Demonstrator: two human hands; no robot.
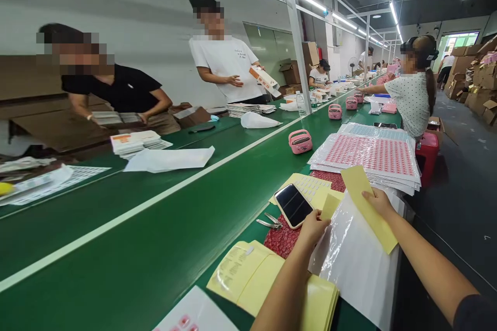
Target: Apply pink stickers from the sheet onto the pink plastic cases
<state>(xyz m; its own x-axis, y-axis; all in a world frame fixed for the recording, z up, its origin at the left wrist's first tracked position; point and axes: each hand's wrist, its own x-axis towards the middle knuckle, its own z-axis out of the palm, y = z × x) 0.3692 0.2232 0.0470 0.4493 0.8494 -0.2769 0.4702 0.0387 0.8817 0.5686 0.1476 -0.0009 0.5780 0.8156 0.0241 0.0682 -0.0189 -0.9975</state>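
Note:
My right hand (378,202) is closed on a long yellow backing strip (367,201) and holds it over a glossy white sheet (355,261). My left hand (315,227) pinches a smaller yellow strip (330,206) at the sheet's left edge. Just left of that hand lie a black phone (293,205), metal tweezers (269,222) and a sheet of red stickers (282,240).
A stack of yellow sheets (248,274) lies near me. Stacked pink sticker sheets (373,155) lie beyond my hands. Pink devices (300,141) ride the green conveyor belt (155,248). Other people work across the belt and further down my side. Cardboard boxes (479,80) stand at right.

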